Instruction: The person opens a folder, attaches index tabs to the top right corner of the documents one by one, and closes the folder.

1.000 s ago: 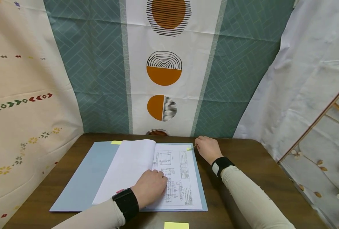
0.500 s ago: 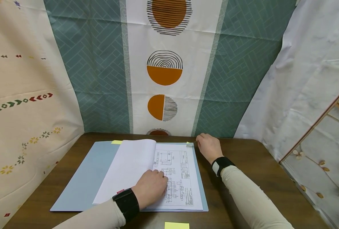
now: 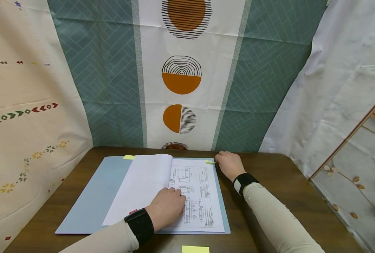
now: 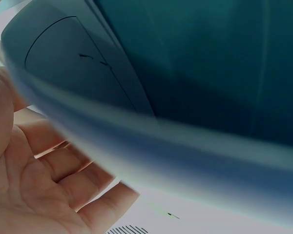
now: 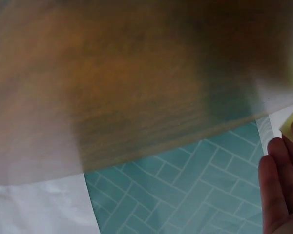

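Observation:
A light blue folder [image 3: 86, 200] lies spread on the table, bearing a stack of white sheets. Its left sheet [image 3: 140, 189] is turned over and blank; the right one is a technical drawing page [image 3: 203, 200]. My left hand [image 3: 167, 206] rests on the lower part of the drawing page, its fingers loosely bent in the left wrist view. At the page's upper right corner, my right hand [image 3: 230, 164] pinches a small yellow sticky note [image 3: 209, 162] by its right end. The right wrist view catches part of that note beside the fingertips; whether it touches the paper I cannot tell.
Another yellow sticky note [image 3: 128, 157] sits at the folder's top edge on the left. A yellow sticky pad [image 3: 195, 249] lies at the table's front. Patterned cloth [image 3: 181, 88] hangs behind the brown table [image 3: 269, 182] and at both sides.
My right hand rose slightly with the sticky note toward the page's top edge, then came back down a little. The left hand stays in place on the page.

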{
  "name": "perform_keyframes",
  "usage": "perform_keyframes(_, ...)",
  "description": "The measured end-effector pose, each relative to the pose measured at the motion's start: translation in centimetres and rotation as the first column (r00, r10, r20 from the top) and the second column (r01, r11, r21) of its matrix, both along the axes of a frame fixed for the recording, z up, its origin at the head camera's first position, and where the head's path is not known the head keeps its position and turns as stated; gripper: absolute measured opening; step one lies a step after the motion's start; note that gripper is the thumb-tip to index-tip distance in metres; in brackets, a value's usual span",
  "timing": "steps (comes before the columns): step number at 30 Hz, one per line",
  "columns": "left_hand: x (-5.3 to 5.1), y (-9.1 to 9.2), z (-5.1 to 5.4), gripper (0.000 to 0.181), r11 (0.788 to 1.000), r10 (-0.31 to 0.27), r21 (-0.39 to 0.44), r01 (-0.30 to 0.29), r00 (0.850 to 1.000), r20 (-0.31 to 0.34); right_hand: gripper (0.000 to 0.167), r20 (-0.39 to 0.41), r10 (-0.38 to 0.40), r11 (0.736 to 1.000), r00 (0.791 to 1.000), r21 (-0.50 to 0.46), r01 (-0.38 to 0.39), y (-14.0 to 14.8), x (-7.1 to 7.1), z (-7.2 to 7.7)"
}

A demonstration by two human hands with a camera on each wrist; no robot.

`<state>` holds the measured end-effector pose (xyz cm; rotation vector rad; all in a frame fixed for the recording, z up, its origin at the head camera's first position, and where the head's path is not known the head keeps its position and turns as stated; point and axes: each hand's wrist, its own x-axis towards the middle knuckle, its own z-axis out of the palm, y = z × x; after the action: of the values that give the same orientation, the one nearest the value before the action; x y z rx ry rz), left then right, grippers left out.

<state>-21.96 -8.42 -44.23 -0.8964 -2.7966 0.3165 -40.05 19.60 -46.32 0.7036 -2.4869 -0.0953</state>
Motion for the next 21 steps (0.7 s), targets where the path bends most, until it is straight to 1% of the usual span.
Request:
perform_keyframes(5,0.06,0.01,-0.07,0.029,1.0,-0.005,0.011,0.005,1.0,-0.002,0.015,0.028,-0.027,0.997,0.999,0.074,0.025,-0.18,0.16,-0.08)
perform_keyframes(9,0.07,0.02,-0.08,0.03,1.0,-0.006,0.018,0.006,1.0,0.002,0.017,0.049,-0.035,0.994,0.998,0.102,0.03,-0.21,0.17,-0.27)
perform_keyframes(13,0.06,0.05,-0.11,0.03,1.0,-0.005,0.021,0.005,1.0,-0.001,0.018,0.08,-0.038,0.994,0.996,0.107,0.029,-0.13,0.24,-0.4)
perform_keyframes(17,-0.01,0.07,-0.12,0.031,1.0,-0.002,0.021,0.002,1.0,0.001,0.013,0.121,-0.035,0.995,0.992,0.099,0.023,-0.01,0.16,-0.42)
perform_keyframes(21,-0.08,0.05,-0.18,0.031,1.0,-0.004,0.02,0.004,1.0,0.002,0.008,0.173,-0.013,0.998,0.985,0.063,0.002,0.13,0.05,-0.36)
